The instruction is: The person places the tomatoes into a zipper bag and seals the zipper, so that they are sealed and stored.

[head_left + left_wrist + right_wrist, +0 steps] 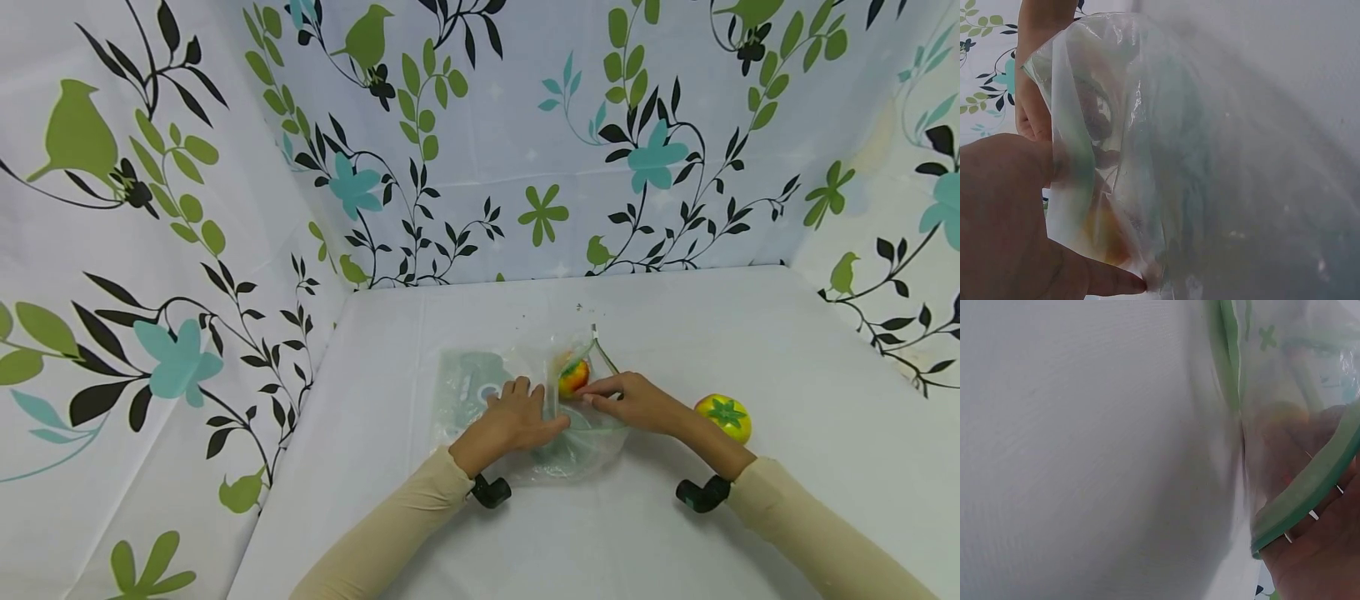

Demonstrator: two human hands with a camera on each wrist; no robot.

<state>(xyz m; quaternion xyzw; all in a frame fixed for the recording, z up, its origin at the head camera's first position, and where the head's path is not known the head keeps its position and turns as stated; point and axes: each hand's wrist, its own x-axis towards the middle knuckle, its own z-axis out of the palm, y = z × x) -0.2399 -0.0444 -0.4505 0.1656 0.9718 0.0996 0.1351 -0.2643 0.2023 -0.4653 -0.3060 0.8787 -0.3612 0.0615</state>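
A clear plastic zip bag (pixel 570 458) with a green edge strip (pixel 1310 500) lies on the white table. My left hand (pixel 517 421) rests on it with fingers spread; the left wrist view shows a fingertip touching the film. At the raised bag mouth is my right hand (pixel 633 402), its fingers seen through the film in the right wrist view and fairly straight. By their tips sits a red-orange and yellow toy fruit (pixel 573 379), blurred behind the plastic in both wrist views. A yellow toy fruit with a star-shaped green top (pixel 723 417) lies beside my right forearm.
Another flat clear plastic piece (pixel 453 400) with a pale green print lies left of my left hand, partly under it. White cloth covers the table (pixel 405 333). Leaf-and-bird patterned curtains (pixel 495 142) stand behind and at both sides.
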